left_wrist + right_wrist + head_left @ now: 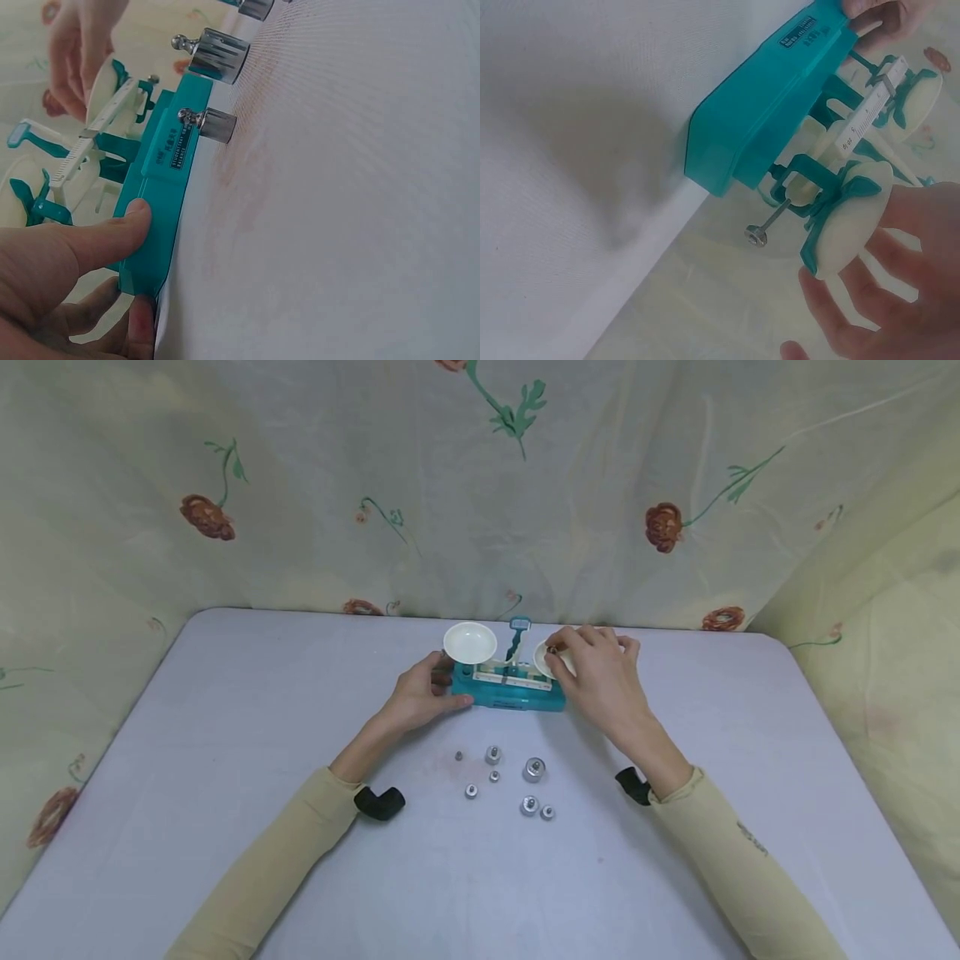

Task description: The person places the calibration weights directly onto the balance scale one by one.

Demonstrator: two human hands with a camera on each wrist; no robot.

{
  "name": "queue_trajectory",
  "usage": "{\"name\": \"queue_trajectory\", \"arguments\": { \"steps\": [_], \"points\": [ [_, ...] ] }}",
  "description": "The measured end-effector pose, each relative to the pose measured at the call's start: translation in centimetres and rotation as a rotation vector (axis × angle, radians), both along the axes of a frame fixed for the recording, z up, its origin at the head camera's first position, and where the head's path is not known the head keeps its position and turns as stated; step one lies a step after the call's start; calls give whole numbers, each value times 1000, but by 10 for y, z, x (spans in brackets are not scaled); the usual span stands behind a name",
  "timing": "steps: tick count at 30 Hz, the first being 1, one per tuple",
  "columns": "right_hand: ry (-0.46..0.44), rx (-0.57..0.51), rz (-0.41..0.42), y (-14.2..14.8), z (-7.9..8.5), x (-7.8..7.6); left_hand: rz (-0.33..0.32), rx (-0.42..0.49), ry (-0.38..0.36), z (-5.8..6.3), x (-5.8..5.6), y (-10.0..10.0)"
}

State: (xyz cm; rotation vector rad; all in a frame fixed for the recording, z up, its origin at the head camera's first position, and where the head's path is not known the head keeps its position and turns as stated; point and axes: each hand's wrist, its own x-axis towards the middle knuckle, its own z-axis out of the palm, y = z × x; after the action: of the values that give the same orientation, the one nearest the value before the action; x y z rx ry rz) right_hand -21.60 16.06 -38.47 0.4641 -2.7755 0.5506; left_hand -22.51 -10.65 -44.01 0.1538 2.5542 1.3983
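A teal two-pan balance stands toward the back of the white table. My left hand grips its left end, with the thumb on the front face and the other fingers behind, as the left wrist view shows. The left white pan sits higher than the right pan. Over that right pan, my right hand pinches a small metal weight between thumb and forefinger. In the right wrist view, the tilted pan hides the fingertips and the weight.
Several silver knobbed weights of different sizes, among them a large one and a tiny one, stand on the table in front of the balance. A flowered cloth hangs behind the table's back edge.
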Motion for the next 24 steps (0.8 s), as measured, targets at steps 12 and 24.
{"name": "queue_trajectory", "arguments": {
  "steps": [12,24],
  "points": [
    [26,2,-2,0,2,5,-13,1,27,-3,-2,-1],
    [80,11,36,-11,12,27,-18,-2,24,-3,-2,-2]
  ]
}}
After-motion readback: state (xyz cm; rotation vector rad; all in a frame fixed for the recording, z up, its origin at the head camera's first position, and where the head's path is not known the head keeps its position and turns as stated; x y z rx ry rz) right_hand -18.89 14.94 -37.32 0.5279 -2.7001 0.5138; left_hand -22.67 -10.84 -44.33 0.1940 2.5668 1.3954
